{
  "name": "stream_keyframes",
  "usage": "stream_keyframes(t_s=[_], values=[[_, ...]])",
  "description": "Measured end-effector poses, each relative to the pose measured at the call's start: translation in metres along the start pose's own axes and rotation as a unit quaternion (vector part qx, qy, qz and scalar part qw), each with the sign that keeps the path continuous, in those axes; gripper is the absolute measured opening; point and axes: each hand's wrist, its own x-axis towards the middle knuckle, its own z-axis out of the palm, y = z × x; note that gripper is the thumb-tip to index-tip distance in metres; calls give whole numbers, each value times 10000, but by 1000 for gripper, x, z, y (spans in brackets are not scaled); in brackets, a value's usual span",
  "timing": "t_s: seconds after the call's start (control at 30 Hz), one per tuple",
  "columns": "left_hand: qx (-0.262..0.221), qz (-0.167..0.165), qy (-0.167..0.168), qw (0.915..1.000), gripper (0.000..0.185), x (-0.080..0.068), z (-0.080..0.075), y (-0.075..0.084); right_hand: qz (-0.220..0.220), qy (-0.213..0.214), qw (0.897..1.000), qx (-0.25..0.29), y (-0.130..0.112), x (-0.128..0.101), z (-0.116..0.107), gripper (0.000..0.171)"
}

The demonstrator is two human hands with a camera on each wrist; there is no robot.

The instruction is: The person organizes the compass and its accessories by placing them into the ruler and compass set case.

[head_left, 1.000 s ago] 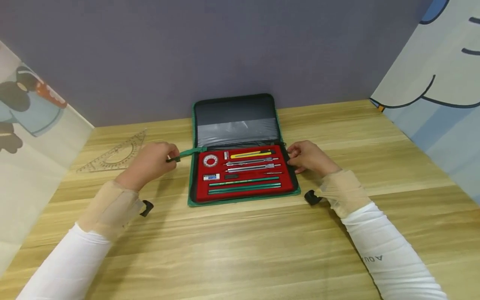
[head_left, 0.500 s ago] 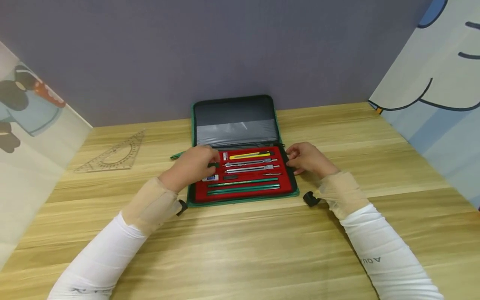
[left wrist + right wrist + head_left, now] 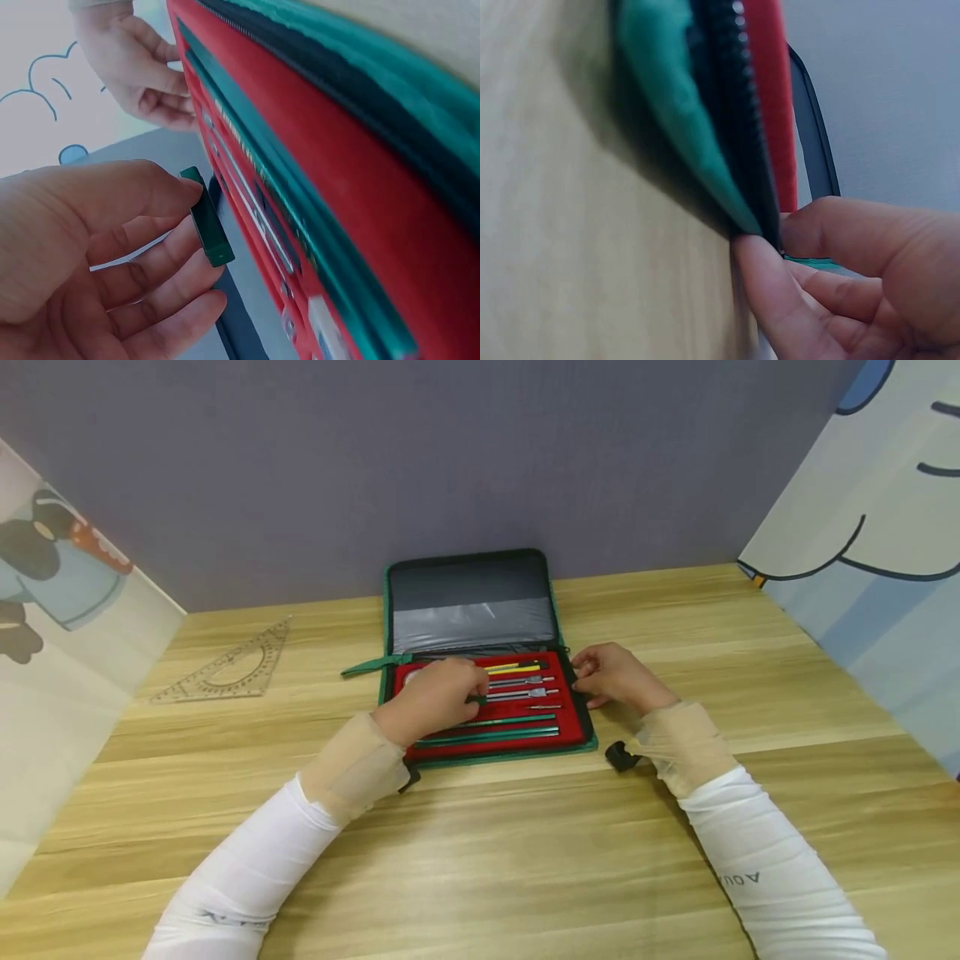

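Observation:
My left hand (image 3: pixel 442 693) is over the middle of an open zip case (image 3: pixel 579 710) with a red insert. Between thumb and fingers it pinches a small dark green rectangular piece (image 3: pixel 207 217), whose kind I cannot tell. At the case's right side, my right hand (image 3: pixel 617 677) pinches the zipped edge (image 3: pixel 742 150) between thumb and finger. Green pencils (image 3: pixel 517 732), metal compasses (image 3: pixel 536 693) and a yellow utility knife (image 3: pixel 517 667) lie in the insert. The left hand hides part of the insert, and only an edge of the round white piece shows.
A clear set square (image 3: pixel 225 672) lies on the wooden table (image 3: pixel 495 860) to the left. The case lid (image 3: pixel 468 585) stands tilted back near the grey wall (image 3: pixel 480 452). A green strap (image 3: pixel 367 667) sticks out leftward.
My left hand has moved right, from beside the strap to over the middle of the insert, carrying the small green piece. The right hand stays at the case's edge.

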Motion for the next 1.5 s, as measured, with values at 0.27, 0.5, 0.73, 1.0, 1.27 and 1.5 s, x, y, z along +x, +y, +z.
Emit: stream_keyframes(t_s=[0.27, 0.5, 0.73, 1.0, 1.27, 1.5], values=[[29, 185, -162, 9997, 7, 12, 9, 8, 9, -36, 10000, -4, -1, -1, 1, 42], [-63, 97, -217, 9997, 12, 17, 12, 10, -29, 11, 10000, -36, -3, 0, 0, 41], [-39, -23, -336, 9994, 21, 20, 14, 11, 62, -3, 9999, -82, -2, 1, 0, 40], [-326, 27, -313, 9990, 21, 25, 13, 11, 5, 17, 10000, -40, -2, 1, -1, 40], [-751, 35, -359, 9965, 16, 26, 15, 9, 26, -7, 10000, -49, -1, 1, -1, 41], [-683, 75, -265, 9973, 17, 24, 15, 6, 23, -3, 10000, -87, 0, 1, -1, 40]])
